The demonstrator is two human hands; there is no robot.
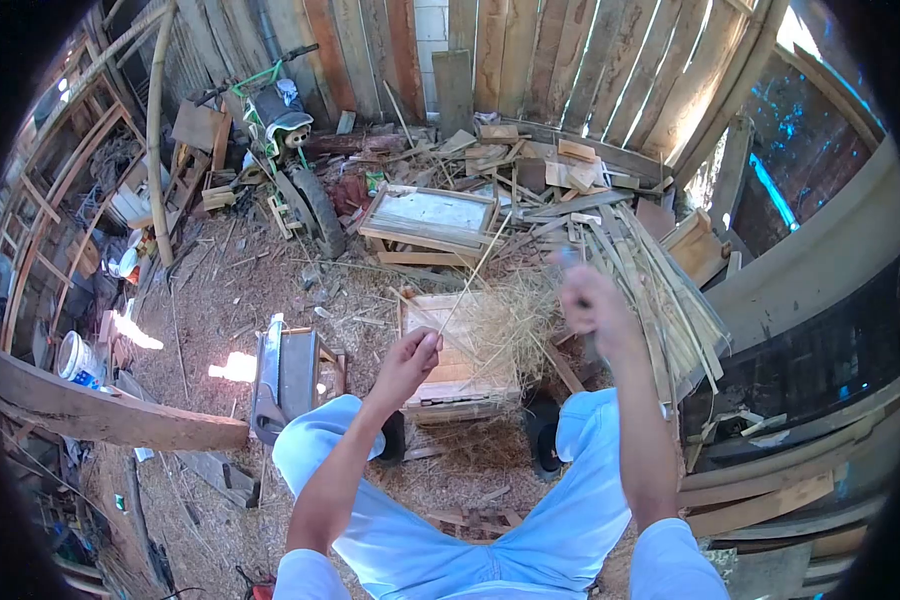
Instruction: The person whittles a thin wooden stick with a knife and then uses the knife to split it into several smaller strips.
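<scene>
My left hand [410, 360] is closed in a pinch on the near end of a thin wooden strip [478, 268], which slants up and away to the right. To its right, my right hand [592, 303] is raised with the fingers curled into a fist. A blurred, greyish shape shows by its knuckles, too smeared to name. Below and between the hands stands a low wooden bench [457, 382] between my knees. A heap of fine pale shavings [518, 325] covers its right side and spills over the edge.
A handsaw [268, 385] lies on a small stool [295, 368] at my left. Long split strips [650, 285] are stacked on the right. Ahead are a wooden frame [430, 215], scrap wood [570, 170] and a small motorbike [295, 165]. A beam [120, 418] juts in from the left.
</scene>
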